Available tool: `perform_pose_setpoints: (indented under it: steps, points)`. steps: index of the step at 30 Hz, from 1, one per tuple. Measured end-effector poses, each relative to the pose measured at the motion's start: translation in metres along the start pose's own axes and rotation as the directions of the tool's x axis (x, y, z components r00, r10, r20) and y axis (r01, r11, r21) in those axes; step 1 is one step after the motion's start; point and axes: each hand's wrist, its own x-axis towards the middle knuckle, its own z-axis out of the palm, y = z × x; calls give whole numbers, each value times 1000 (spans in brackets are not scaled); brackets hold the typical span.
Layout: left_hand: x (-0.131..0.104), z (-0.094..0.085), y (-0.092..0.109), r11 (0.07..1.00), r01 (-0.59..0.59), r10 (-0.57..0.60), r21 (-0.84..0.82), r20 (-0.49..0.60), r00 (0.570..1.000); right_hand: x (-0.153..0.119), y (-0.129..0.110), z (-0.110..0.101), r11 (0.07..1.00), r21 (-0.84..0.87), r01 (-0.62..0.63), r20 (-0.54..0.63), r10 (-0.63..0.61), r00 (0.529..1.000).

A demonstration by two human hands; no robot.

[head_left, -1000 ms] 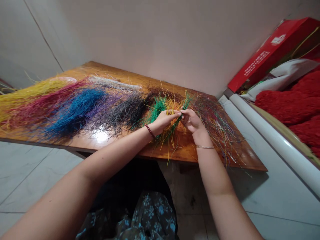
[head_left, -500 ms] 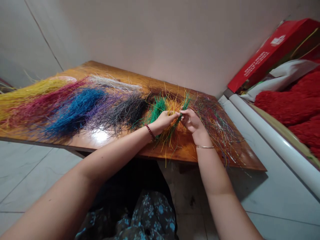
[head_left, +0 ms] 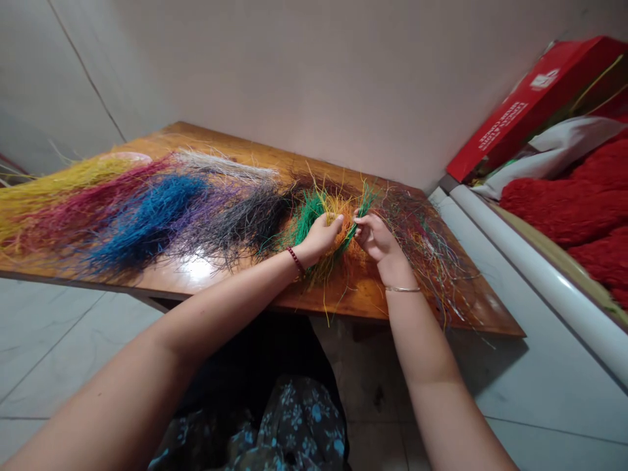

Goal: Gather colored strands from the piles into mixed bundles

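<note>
My left hand (head_left: 322, 237), with a dark red bead bracelet at its wrist, is closed on yellow strands (head_left: 331, 208). Thumb and fingers of my right hand (head_left: 373, 234) pinch a thin bunch of green strands (head_left: 362, 212) that slants up between the hands. A thicker green pile (head_left: 307, 219) lies just behind and left of my left hand. Orange strands (head_left: 347, 252) show below and between the two hands. Both hands are over the wooden table (head_left: 363, 299), a small gap apart.
Yellow (head_left: 63, 180), crimson (head_left: 98, 196), blue (head_left: 152, 219), purple, white and black (head_left: 250, 216) strand piles spread leftward. Mixed strands (head_left: 422, 235) lie at the right. Beyond the table's right end are a red box (head_left: 530, 104) and red fibre bundles (head_left: 574, 203).
My left hand has moved slightly left, away from my right hand, opening a gap between their fingertips. My right hand keeps nearly the same place with the green strands.
</note>
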Motion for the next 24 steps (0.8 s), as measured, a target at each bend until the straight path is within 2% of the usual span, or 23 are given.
perform_pose_setpoints:
  steps: [5, 10, 17, 21, 24]
  points:
    - [1, -3, -2, 999, 19, -23, 31, 133, 991, 0, 0, 1, 1000, 9, -1, -13, 1, 1000]
    - [2, -6, -6, 997, 47, -56, 62, 151, 987, 1, 0, 0, 1000, 29, 5, -29, -4, 1000]
    - [0, -6, -3, 1000, -18, 21, -14, 223, 975, 3, 2, -3, 999, 42, 27, -29, -26, 999]
    - [1, -5, -5, 999, -34, 40, -32, 222, 974, 5, 3, -4, 999, 41, 26, -38, -25, 999]
    - [1, -5, -6, 999, -40, 35, 22, 170, 985, 5, 3, -4, 999, 36, 25, -43, -23, 999]
